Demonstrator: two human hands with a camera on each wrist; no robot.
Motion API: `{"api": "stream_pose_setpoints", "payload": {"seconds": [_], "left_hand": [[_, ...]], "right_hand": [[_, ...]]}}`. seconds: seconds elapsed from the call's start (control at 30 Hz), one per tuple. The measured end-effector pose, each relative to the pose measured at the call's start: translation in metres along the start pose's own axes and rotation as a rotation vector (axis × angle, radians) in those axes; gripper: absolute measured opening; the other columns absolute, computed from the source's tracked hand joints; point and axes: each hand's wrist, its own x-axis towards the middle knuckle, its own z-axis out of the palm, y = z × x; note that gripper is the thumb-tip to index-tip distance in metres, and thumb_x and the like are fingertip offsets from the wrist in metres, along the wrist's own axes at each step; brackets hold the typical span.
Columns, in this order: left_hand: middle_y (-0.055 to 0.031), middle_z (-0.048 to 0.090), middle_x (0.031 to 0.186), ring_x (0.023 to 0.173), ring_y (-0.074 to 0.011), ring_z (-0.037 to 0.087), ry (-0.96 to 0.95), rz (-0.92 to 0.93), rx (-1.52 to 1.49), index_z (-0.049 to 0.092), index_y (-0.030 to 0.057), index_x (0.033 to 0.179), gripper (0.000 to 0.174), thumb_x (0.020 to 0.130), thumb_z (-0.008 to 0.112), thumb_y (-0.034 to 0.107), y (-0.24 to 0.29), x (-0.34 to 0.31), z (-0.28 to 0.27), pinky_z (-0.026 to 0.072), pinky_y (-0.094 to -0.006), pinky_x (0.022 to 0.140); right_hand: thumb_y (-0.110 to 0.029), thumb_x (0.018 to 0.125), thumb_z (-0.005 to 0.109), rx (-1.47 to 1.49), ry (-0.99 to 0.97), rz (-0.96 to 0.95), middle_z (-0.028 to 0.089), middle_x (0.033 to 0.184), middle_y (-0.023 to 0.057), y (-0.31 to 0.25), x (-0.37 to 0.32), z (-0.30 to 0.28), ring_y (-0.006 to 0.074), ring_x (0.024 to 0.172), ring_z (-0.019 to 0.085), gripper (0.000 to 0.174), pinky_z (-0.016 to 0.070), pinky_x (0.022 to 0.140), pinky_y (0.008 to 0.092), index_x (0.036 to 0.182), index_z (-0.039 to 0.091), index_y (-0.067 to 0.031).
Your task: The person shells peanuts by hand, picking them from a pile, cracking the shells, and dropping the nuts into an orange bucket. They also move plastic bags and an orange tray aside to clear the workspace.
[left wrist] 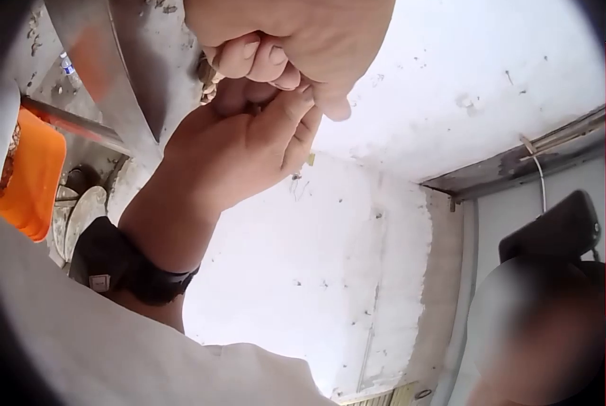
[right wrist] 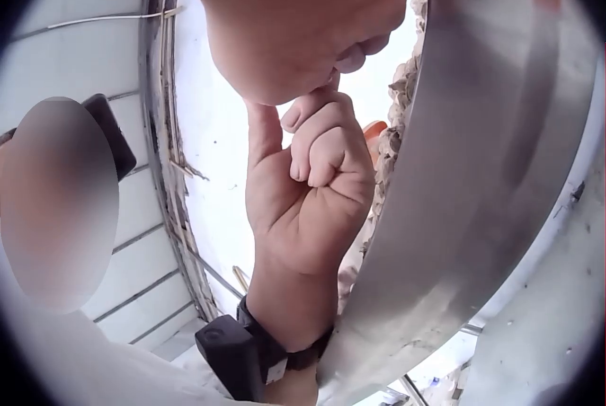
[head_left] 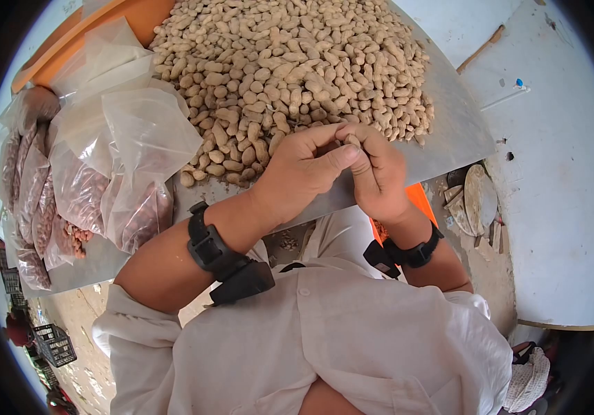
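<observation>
Both hands meet over the near edge of the peanut pile (head_left: 297, 69) in the head view. My left hand (head_left: 305, 160) comes in from the left, its thumb and forefinger pinching at a small tan peanut (head_left: 352, 140). Around the same peanut, mostly covered by fingers, curls my right hand (head_left: 382, 164). In the left wrist view the right hand (left wrist: 232, 146) lies against the left hand (left wrist: 294, 23), fingertips together. The right wrist view has the left hand (right wrist: 312, 179) with bent fingers just under the right hand (right wrist: 303, 23).
Clear plastic bags (head_left: 79, 187) of reddish kernels lie on the metal table (head_left: 449, 131) at left, some loose kernels (head_left: 77, 238) beside them. An orange container (head_left: 96, 34) stands behind. Another orange container (head_left: 419, 200) is below the table edge. A black crate (head_left: 55, 344) sits at lower left.
</observation>
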Motion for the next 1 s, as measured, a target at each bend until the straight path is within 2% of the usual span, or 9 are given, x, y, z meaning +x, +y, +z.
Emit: {"api": "stream_pose_setpoints", "payload": {"seconds": [0.1,0.3,0.5,0.6,0.7,0.8,1.0], "left_hand": [[0.0064,0.048,0.073,0.061,-0.0010,0.037,0.021,0.011,0.011,0.059,0.0016,0.101,0.023,0.087,0.058,0.019,-0.003,0.000,0.000,0.0317,-0.0163,0.050],[0.0047,0.049,0.071,0.056,-0.0019,0.038,0.071,-0.013,-0.171,0.059,0.0013,0.101,0.023,0.086,0.058,0.019,-0.010,0.004,-0.005,0.0301,-0.0172,0.046],[0.0027,0.050,0.068,0.053,-0.0022,0.038,0.043,-0.029,-0.272,0.059,-0.0004,0.095,0.024,0.086,0.060,0.022,-0.008,0.005,-0.010,0.0291,-0.0167,0.045],[0.0015,0.051,0.066,0.054,-0.0027,0.040,0.073,0.017,-0.176,0.058,-0.0004,0.089,0.022,0.087,0.058,0.021,-0.009,0.005,-0.008,0.0309,-0.0167,0.045],[0.0004,0.052,0.064,0.054,-0.0037,0.043,0.107,0.076,-0.146,0.056,0.0007,0.084,0.021,0.088,0.057,0.021,-0.004,0.002,0.000,0.0338,-0.0177,0.046],[-0.0014,0.054,0.064,0.056,-0.0054,0.048,0.134,0.079,-0.119,0.055,0.0011,0.081,0.021,0.089,0.056,0.021,-0.008,0.003,-0.002,0.0362,-0.0186,0.047],[-0.0033,0.056,0.065,0.056,-0.0071,0.051,0.131,0.124,-0.076,0.055,-0.0004,0.081,0.021,0.089,0.054,0.019,-0.009,0.003,-0.002,0.0408,-0.0200,0.049]], "right_hand": [[-0.006,0.086,0.051,-0.009,-0.046,0.042,0.061,0.085,0.0152,0.000,-0.001,-0.002,0.0267,0.073,0.060,0.014,0.0474,0.067,0.0306,0.097,0.055,0.0005],[-0.007,0.087,0.052,0.038,0.002,0.065,0.062,0.085,0.0144,-0.002,-0.004,0.004,0.0244,0.075,0.061,0.021,0.0477,0.067,0.0299,0.105,0.056,0.0008],[-0.011,0.091,0.049,0.284,-0.171,0.275,0.058,0.076,0.0040,-0.002,-0.002,-0.007,0.0096,0.064,0.052,0.025,0.0434,0.058,0.0230,0.113,0.056,-0.0004],[-0.013,0.092,0.047,0.408,-0.113,0.297,0.053,0.072,0.0004,-0.002,-0.004,-0.001,0.0052,0.060,0.045,0.027,0.0386,0.053,0.0199,0.114,0.056,-0.0005],[-0.015,0.093,0.045,0.582,-0.007,0.301,0.051,0.068,-0.0003,0.003,-0.009,0.012,0.0051,0.056,0.042,0.028,0.0347,0.049,0.0188,0.115,0.055,0.0001],[-0.014,0.093,0.046,0.728,0.050,0.386,0.048,0.066,0.0001,-0.002,-0.011,0.017,0.0060,0.054,0.039,0.029,0.0284,0.047,0.0186,0.115,0.054,0.0028],[-0.017,0.094,0.044,0.806,0.128,0.375,0.048,0.063,-0.0010,-0.002,-0.013,0.026,0.0038,0.052,0.039,0.029,0.0295,0.045,0.0175,0.116,0.054,-0.0004]]}}
